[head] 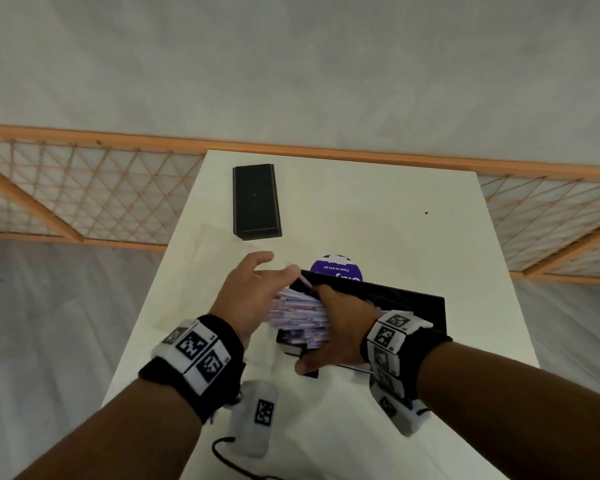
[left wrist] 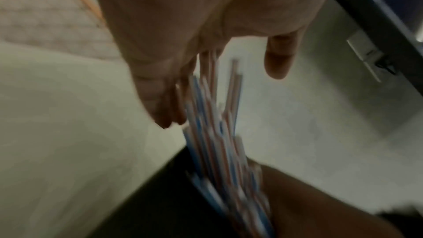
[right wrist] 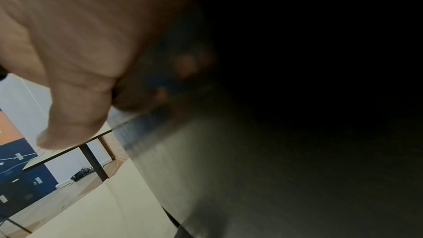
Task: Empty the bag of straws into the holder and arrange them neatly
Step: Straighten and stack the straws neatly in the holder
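A bundle of red, blue and white striped straws point(head: 297, 315) lies sideways over the left end of a black holder point(head: 413, 306) on the white table point(head: 378, 209). My right hand point(head: 323, 327) lies over the bundle, fingers across its far side and thumb on the near side, gripping it. With straight fingers, my left hand point(head: 274, 268) stands at the straws' left ends. The left wrist view shows the straws point(left wrist: 219, 142) running from the left hand point(left wrist: 220, 95) down to the holder. The right wrist view is mostly dark; only the thumb point(right wrist: 68, 124) shows clearly.
A black oblong box point(head: 256, 201) lies at the table's far left. A purple round sticker point(head: 336, 268) shows just behind the holder. A faint clear plastic sheet point(head: 205, 247) lies left of my left hand. A white tagged device point(head: 257, 417) with a cable sits near the front edge.
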The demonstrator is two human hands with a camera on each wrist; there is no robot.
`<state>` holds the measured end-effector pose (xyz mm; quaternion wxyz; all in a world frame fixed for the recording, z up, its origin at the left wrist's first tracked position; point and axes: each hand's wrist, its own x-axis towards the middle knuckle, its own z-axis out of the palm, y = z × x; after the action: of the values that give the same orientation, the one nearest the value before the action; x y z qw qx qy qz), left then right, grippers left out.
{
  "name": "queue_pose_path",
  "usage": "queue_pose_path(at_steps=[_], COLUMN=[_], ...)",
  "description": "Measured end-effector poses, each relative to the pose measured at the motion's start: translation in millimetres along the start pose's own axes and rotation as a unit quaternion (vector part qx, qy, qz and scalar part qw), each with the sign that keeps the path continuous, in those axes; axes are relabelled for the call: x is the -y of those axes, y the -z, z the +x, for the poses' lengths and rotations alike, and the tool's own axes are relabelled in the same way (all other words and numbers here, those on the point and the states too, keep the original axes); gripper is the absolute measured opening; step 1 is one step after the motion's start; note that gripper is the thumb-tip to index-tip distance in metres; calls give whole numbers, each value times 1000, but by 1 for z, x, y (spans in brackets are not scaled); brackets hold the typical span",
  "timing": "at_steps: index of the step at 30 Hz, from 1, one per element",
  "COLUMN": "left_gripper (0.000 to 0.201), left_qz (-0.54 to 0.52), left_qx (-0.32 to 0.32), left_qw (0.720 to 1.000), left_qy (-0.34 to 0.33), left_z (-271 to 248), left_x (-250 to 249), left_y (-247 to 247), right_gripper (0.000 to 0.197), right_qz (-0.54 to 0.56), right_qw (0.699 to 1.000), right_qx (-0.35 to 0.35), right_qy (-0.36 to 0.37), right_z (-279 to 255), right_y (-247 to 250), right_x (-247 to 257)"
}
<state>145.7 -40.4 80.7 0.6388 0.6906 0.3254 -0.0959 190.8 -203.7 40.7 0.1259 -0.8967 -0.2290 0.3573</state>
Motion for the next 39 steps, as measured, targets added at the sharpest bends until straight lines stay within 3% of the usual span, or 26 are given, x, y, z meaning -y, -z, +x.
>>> queue_pose_path(at_steps=[3,7,10,14,17,21,24,29,31,33,36,39], left_gripper=[41,26,10,13,11,4,13,16,8,28,48,53], left_qz=[1,-25,87,184,170,89,61,44,62,70,27,-92], left_qx=[-46,-65,-68,-125,-136,-125,-105,-137,-105,-70,-109,-145], left_qw=[996,995,990,969,968,978,980,971,977,986,988,983], left_qy=[-75,-75,-88,-108,-126,-142,-158,-190,-174,-137,-108,-69], left_z=[8,21,26,25,20,16,8,9,10,5,0,-2], left_x=[2,0,-4,-13,-18,-19,-19,-7,-2,2,7,8], left_y=[-12,-13,-12,-11,-11,-6,3,17,17,12,1,-4], right_gripper=[120,129,126,115,113,129,127,96,87,83,82,80], right_qz=[-3,11,29,35,55,61,22,-33,-8,14,11,20], right_qw=[1000,1000,1000,999,998,996,999,999,999,999,998,995], right_qx=[-18,-15,-4,-5,-25,-43,-25,-29,-24,-30,-43,-78], right_qy=[-12,1,-1,3,9,39,39,25,25,39,54,53], right_z=[0,3,2,0,-2,-1,2,5,7,9,12,10], right_y=[-2,-4,-3,-1,0,-2,-3,-8,-9,-8,-8,-7], right_x=[3,2,-1,-1,-1,-4,-5,2,4,9,17,23])
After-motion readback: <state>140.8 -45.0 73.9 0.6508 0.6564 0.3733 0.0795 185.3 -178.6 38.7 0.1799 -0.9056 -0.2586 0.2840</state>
